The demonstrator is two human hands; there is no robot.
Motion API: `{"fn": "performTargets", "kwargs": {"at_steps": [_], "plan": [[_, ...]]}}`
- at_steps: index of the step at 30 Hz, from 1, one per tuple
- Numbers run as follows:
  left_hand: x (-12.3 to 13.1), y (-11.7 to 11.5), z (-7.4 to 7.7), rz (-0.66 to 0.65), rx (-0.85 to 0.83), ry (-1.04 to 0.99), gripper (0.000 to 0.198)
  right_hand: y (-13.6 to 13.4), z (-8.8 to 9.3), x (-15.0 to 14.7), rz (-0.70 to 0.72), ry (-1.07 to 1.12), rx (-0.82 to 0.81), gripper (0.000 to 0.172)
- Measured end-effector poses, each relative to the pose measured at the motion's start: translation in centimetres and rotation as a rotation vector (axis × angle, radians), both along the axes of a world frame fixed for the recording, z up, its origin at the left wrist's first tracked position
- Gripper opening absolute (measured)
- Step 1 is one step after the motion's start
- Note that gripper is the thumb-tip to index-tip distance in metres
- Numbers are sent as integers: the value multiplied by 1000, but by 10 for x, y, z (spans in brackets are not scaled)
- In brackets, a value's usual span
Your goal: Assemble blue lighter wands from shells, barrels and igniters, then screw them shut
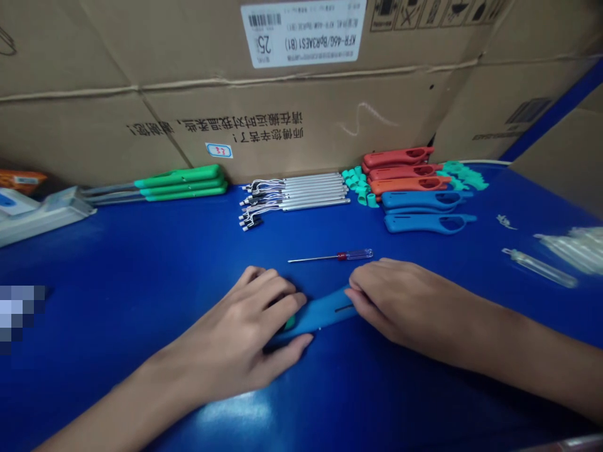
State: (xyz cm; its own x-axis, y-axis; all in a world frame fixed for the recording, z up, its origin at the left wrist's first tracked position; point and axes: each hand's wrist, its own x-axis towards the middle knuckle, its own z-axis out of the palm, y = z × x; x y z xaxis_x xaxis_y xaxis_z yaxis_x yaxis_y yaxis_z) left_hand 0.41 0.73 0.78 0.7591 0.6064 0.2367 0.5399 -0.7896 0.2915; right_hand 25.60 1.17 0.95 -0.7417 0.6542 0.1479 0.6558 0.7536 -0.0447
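- Cupping the lower-left end of a blue plastic handle (316,316) with the left hand (240,333), fingers curled over the top and thumb lying along the near side.
- Holding the upper-right end with the right hand (400,306), fingertips closed around the tip.
- Showing a green insert (289,323) just under the left fingers, and a dark slot close to the right fingertips.
- Slanting between the hands, long axis running from lower left to upper right, with the left hand covering more of the handle.
- Lying just beyond the hands on the blue counter (141,263): a screwdriver with a red collar and clear grip (355,255), its shaft pointing left.
- Lining up along the counter's far edge: green-handled tools (179,184), wired metal rods (294,198), teal plastic clips (360,185), red handles (398,160), an orange handle (409,184) and blue handles (426,210).
- Resting toward the right edge: a clear tube (539,268) and a clear plastic bundle (572,250).
- Rising behind the far edge: a cardboard carton (301,125).
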Motion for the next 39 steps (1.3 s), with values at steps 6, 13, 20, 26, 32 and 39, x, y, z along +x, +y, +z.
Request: {"fn": "performTargets", "kwargs": {"at_steps": [6, 13, 20, 26, 32, 39], "plan": [[3, -4, -2, -27, 3, -38, 23, -6, -3, 5, 45, -118, 54, 15], [7, -8, -1, -20, -9, -6, 24, -10, 0, 3, 72, -179, 72, 17], [6, -8, 0, -31, -22, -1, 24, -4, 7, 5, 47, -90, -8, 25], [1, -2, 0, -38, 1, -11, 25, 10, 31, 13, -13, 144, -324, 16], [0, 0, 2, -34, 8, -8, 24, 10, 28, 14, 72, 137, -399, 15], [1, -4, -1, -2, 8, 9, 24, 0, 12, 10, 86, -4, -194, 17]]}}
